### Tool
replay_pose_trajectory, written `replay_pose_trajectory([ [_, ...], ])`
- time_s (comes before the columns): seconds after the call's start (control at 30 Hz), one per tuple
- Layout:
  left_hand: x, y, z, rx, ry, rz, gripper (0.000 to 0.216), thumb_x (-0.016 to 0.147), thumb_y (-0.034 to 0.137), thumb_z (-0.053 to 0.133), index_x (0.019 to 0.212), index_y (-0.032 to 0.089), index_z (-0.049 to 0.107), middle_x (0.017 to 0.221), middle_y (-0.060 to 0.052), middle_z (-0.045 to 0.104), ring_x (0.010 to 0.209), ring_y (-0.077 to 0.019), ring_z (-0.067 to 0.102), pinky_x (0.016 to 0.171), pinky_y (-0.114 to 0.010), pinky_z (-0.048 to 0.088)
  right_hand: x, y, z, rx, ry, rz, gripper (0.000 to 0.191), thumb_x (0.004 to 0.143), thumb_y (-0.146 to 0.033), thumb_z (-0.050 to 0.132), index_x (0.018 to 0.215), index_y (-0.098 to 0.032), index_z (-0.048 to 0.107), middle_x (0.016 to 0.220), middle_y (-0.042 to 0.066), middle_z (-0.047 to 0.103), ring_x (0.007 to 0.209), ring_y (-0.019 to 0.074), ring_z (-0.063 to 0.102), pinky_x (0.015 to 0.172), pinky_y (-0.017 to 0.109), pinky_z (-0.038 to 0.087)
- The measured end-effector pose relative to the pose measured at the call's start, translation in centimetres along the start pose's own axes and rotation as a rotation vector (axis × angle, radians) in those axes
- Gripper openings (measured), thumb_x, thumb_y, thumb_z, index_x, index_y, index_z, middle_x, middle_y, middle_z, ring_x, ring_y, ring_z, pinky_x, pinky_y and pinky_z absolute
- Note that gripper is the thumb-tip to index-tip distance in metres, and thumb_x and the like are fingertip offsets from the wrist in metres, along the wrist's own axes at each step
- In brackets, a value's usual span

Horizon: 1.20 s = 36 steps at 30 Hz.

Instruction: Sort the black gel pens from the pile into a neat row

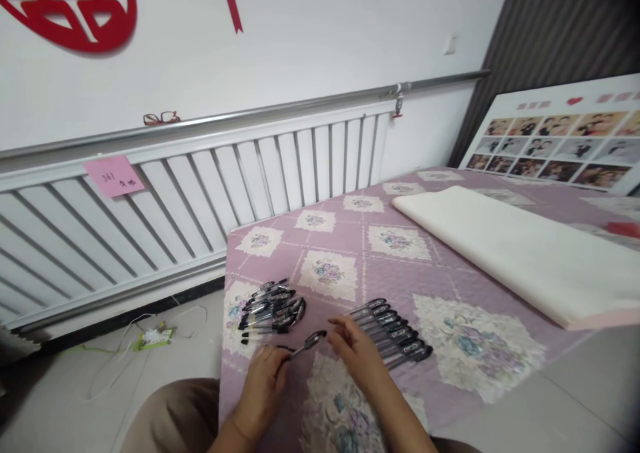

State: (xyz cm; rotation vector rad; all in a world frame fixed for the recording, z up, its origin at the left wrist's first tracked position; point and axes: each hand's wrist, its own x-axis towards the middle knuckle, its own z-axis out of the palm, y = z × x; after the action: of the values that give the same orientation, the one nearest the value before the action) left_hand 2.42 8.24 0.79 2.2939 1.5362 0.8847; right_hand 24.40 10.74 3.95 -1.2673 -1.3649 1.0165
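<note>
Now I am pinching one black pen (306, 343) in my left hand (265, 379) while my right hand (357, 349), fingers loosely spread and empty, is hovering beside it; a loose heap of pens (273, 309) beyond my left hand is waiting, and a neat row of pens (395, 333) is lying just right of my right hand on the bed (450, 386).

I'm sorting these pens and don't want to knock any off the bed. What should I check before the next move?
1. Left hand has a grip on one pen: ok.
2. Right hand free of any pen: ok, fingers open beside the neat row.
3. Neat row lies parallel: ok.
4. Loose pile away from the bed edge: not ok, close to it.
5. Cap on the held pen: cannot tell.
</note>
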Motion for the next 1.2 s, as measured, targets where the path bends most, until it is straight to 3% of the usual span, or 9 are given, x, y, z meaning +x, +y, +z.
replay_pose_trajectory([
  [0.17, 5.3, 3.6, 1.7, 0.046, -0.056, -0.039, 0.018, 0.084, 0.018, 0.048, 0.088, 0.020, 0.065, 0.084, -0.005, 0.064, 0.085, -0.0211, 0.057, 0.077, -0.033, 0.043, 0.6, 0.0, -4.2, 0.230, 0.360, 0.037, 0.035, 0.077, -0.049, 0.058, 0.094, -0.019, 0.060, 0.064, -0.002, 0.059, 0.058, 0.0141, 0.054, 0.055, 0.025, 0.044],
  [0.3, 10.4, 5.8, 3.7, 0.115, -0.188, -0.069, 0.020, 0.085, 0.018, 0.048, 0.090, 0.019, 0.066, 0.090, -0.004, 0.065, 0.090, -0.0192, 0.057, 0.083, -0.030, 0.041, 0.5, 0.0, -6.9, 0.303, 0.549, 0.055, 0.034, 0.074, -0.051, 0.061, 0.087, -0.019, 0.061, 0.067, -0.001, 0.060, 0.059, 0.0125, 0.055, 0.057, 0.023, 0.045],
  [0.43, 14.0, 6.8, 5.7, 0.154, -0.229, -0.068, 0.021, 0.086, 0.020, 0.047, 0.089, 0.018, 0.068, 0.090, -0.006, 0.065, 0.091, -0.0187, 0.057, 0.084, -0.029, 0.040, 0.4, 0.4, -8.1, 0.336, 0.607, 0.053, 0.034, 0.074, -0.050, 0.062, 0.085, -0.019, 0.062, 0.067, -0.001, 0.060, 0.058, 0.0119, 0.054, 0.056, 0.023, 0.045],
  [0.57, 15.5, 7.5, 7.4, 0.202, -0.253, -0.089, 0.021, 0.086, 0.024, 0.048, 0.089, 0.018, 0.069, 0.093, -0.007, 0.063, 0.093, -0.0200, 0.056, 0.084, -0.029, 0.040, 0.4, 0.7, -8.4, 0.309, 0.574, 0.067, 0.035, 0.075, -0.051, 0.060, 0.088, -0.019, 0.062, 0.065, -0.001, 0.059, 0.058, 0.0131, 0.054, 0.054, 0.023, 0.044],
  [0.77, 15.5, 8.0, 8.4, 0.200, -0.290, -0.055, 0.019, 0.085, 0.025, 0.051, 0.086, 0.020, 0.069, 0.089, -0.007, 0.062, 0.090, -0.0199, 0.055, 0.085, -0.031, 0.041, 0.6, 0.5, -8.6, 0.295, 0.546, 0.077, 0.031, 0.078, -0.050, 0.059, 0.087, -0.020, 0.061, 0.064, -0.003, 0.058, 0.058, 0.0122, 0.052, 0.054, 0.021, 0.042],
  [0.93, 14.3, 7.3, 7.5, 0.157, -0.256, -0.001, 0.022, 0.086, 0.022, 0.050, 0.102, 0.021, 0.065, 0.102, -0.007, 0.060, 0.097, -0.0196, 0.052, 0.090, -0.033, 0.040, 0.8, 0.3, -8.4, 0.288, 0.521, 0.071, 0.031, 0.077, -0.050, 0.059, 0.085, -0.020, 0.061, 0.065, -0.003, 0.059, 0.059, 0.0118, 0.052, 0.055, 0.021, 0.042],
  [1.1, 8.8, 5.3, 4.5, 0.061, -0.109, 0.188, 0.025, 0.084, 0.017, 0.048, 0.103, 0.022, 0.064, 0.103, -0.008, 0.060, 0.097, -0.0223, 0.054, 0.087, -0.039, 0.044, 1.0, 0.4, -7.5, 0.240, 0.468, 0.036, 0.033, 0.079, -0.051, 0.057, 0.087, -0.019, 0.060, 0.066, -0.001, 0.058, 0.060, 0.0137, 0.053, 0.055, 0.023, 0.042],
  [1.2, 4.2, 3.3, 1.6, 0.076, -0.072, 0.210, 0.025, 0.085, 0.019, 0.048, 0.105, 0.021, 0.062, 0.106, -0.010, 0.059, 0.099, -0.0237, 0.054, 0.086, -0.040, 0.047, 1.1, 0.6, -6.5, 0.163, 0.411, 0.004, 0.032, 0.080, -0.049, 0.055, 0.089, -0.019, 0.060, 0.066, -0.001, 0.059, 0.061, 0.0146, 0.054, 0.058, 0.024, 0.043],
])
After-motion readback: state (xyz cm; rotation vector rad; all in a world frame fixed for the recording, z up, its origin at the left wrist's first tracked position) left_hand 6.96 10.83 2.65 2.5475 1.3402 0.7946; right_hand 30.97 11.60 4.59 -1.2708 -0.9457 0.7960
